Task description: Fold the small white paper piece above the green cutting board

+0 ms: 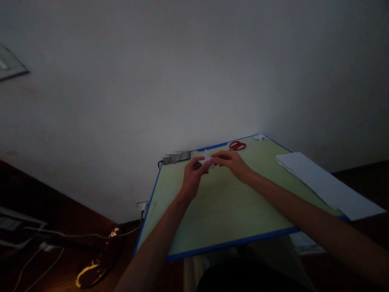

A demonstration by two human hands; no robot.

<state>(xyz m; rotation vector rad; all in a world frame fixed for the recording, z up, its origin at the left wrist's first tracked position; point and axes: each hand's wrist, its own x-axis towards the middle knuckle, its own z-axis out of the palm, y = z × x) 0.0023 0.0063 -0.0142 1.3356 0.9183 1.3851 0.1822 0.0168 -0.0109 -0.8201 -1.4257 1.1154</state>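
Observation:
A small piece of folded white paper [206,156] is held up over the far half of the table, between both hands. My left hand [193,172] grips it from the left, thumb and fingers closed on it. From the other side my right hand [231,162] pinches its right edge with thumb and fingertips. The paper has pointed corners; its full shape is partly hidden by the fingers. Red-handled scissors [237,145] lie just beyond my right hand, their blades mostly out of sight.
The pale green table [225,211] has a blue edge and stands against the wall. A stack of white paper [328,182] overhangs its right side. Paper pieces [260,137] lie at the far right corner. A dark phone-like device [178,157] rests at the far left.

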